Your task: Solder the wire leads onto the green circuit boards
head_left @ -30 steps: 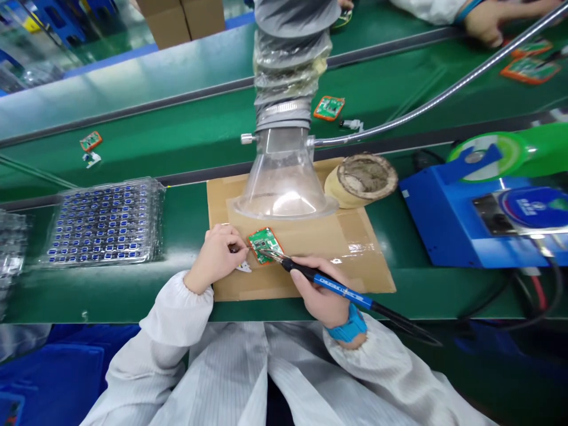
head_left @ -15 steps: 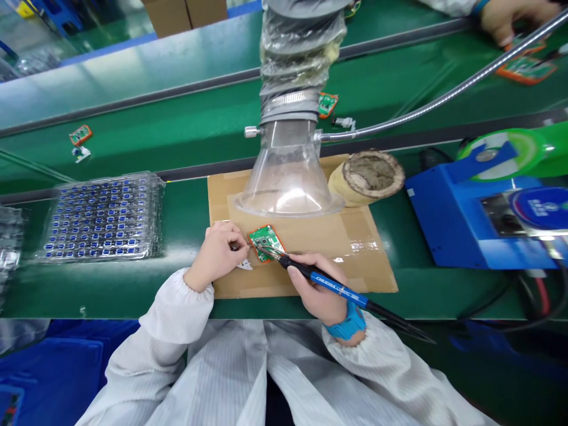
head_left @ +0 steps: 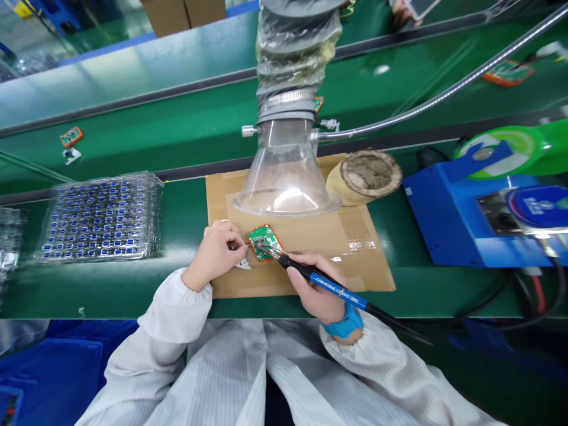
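My right hand (head_left: 322, 290) is closed around a blue and black soldering iron (head_left: 339, 288), held like a pen with its tip over a green circuit board (head_left: 265, 239). The board has an orange edge and lies on a brown cardboard sheet (head_left: 355, 248). At the board's left edge my left hand (head_left: 217, 248) pinches something small and dark, with a thin line reaching toward the board; its kind is too small to make out. A white part (head_left: 243, 264) lies just below those fingertips.
A clear fume funnel (head_left: 286, 183) hangs right above the board. Behind stands a round crusted pot (head_left: 366, 177); to the right, a blue soldering station (head_left: 439, 219). Stacked trays of small blue parts (head_left: 100, 219) lie left. Another person's hand (head_left: 402, 13) shows at the top right.
Boards and white parts on the back belt have shifted left. The other person's hand has left the board at the far right. My hands and soldering iron stay almost in place.
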`<state>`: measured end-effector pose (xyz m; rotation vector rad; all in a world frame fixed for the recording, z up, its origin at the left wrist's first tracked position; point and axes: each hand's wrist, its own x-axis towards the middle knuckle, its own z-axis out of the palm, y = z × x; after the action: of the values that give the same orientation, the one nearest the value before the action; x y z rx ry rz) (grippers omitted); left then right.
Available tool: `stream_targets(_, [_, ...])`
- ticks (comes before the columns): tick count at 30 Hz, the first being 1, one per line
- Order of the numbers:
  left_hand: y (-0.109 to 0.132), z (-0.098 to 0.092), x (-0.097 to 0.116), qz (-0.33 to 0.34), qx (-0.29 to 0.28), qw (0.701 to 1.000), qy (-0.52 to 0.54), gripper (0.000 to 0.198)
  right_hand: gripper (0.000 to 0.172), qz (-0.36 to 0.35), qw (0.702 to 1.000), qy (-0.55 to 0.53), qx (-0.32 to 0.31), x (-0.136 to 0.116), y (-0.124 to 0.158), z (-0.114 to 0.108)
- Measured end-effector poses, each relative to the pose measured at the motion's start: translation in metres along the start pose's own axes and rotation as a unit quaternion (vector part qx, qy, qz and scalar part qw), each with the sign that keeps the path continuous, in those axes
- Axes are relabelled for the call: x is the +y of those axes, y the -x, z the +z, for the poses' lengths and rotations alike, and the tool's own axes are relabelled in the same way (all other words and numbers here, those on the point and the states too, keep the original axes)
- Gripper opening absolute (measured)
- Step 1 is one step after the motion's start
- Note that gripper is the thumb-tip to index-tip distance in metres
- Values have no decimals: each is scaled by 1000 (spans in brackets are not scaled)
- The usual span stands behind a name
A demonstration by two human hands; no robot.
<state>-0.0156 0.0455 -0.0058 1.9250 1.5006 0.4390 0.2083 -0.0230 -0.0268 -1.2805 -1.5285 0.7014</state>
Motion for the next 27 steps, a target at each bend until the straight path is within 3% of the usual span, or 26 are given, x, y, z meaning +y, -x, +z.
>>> stream_targets(19, [0, 0, -1, 2, 5, 1000, 3, 19, 7, -17, 999, 18, 26, 3, 3, -4])
stream_targets(23, [1, 1, 0, 0, 10, 1000, 0, 19, 9, 14, 995, 8, 99, 17, 6, -18])
stream_targets(27, [1, 0, 0, 2, 10, 1000, -8, 18, 15, -6, 966, -20, 258, 34, -8, -39])
